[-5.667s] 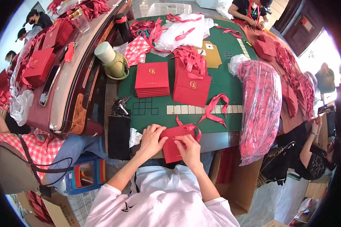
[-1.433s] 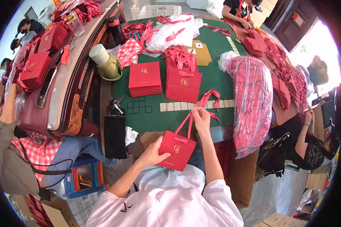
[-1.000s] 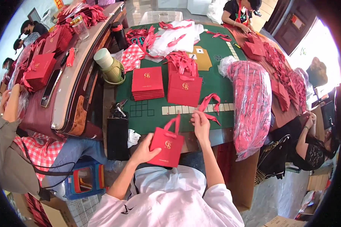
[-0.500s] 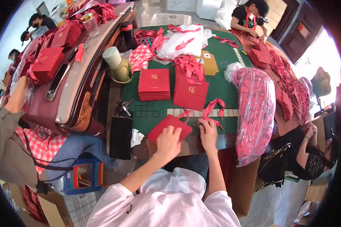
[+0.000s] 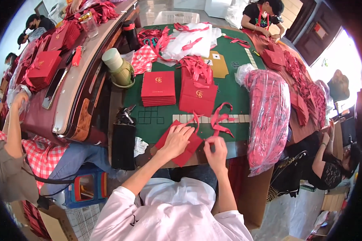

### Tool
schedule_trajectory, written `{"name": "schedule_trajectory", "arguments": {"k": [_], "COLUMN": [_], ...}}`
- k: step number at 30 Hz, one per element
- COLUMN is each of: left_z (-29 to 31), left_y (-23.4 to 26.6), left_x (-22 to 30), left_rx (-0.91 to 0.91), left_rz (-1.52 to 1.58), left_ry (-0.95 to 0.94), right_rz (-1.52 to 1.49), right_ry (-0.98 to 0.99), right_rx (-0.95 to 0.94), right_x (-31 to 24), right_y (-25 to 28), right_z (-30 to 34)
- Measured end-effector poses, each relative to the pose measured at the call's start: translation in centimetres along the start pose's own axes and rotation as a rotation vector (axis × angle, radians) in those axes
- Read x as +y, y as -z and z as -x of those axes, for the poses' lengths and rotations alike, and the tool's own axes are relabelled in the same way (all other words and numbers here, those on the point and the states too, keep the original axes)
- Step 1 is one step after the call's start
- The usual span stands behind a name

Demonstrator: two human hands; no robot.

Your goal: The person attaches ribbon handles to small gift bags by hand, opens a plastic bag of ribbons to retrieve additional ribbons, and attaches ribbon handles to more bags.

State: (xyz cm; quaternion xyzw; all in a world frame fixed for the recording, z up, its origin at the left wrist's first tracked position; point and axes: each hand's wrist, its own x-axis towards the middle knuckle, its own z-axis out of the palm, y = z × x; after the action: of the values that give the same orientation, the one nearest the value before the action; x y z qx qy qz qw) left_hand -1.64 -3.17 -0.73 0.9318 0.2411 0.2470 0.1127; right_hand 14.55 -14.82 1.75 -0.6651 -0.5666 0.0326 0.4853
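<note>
At six o'clock on the green-topped table (image 5: 239, 100), my left hand (image 5: 176, 141) lies flat across a red gift bag (image 5: 191, 150), hiding its middle; whether my blurred, curled right hand (image 5: 216, 152) pinches anything, I cannot tell.

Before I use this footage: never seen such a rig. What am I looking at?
No machine: these are a person's two bare hands. A wide fisheye camera on their head looks down, so straight edges bend near the rim.

The left hand lies palm-down on a red paper gift bag. The right hand is by the bag's right corner; whether it grips anything is unclear.

Also on the green-topped table: a neat stack of square red bags, loose red ribbon and a clear-plastic-wrapped red bundle.
</note>
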Motion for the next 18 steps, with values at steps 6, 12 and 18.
{"name": "schedule_trajectory", "arguments": {"k": [6,12,18], "left_z": [-0.2,0.0,0.3], "left_y": [0.3,1.2,1.3], "left_x": [0.9,1.6,2.2], "left_rx": [-0.129,-0.139,-0.093], "left_rz": [0.096,0.299,0.322], "left_ry": [0.15,0.308,0.336], "right_rz": [-0.144,-0.105,-0.12], "right_ry": [-0.217,-0.299,-0.359], "right_rx": [-0.05,-0.085,-0.063], "right_x": [-0.8,-0.8,-1.4], "right_y": [-1.6,-2.9,-3.2], "right_z": [2.4,2.7,2.3]}}
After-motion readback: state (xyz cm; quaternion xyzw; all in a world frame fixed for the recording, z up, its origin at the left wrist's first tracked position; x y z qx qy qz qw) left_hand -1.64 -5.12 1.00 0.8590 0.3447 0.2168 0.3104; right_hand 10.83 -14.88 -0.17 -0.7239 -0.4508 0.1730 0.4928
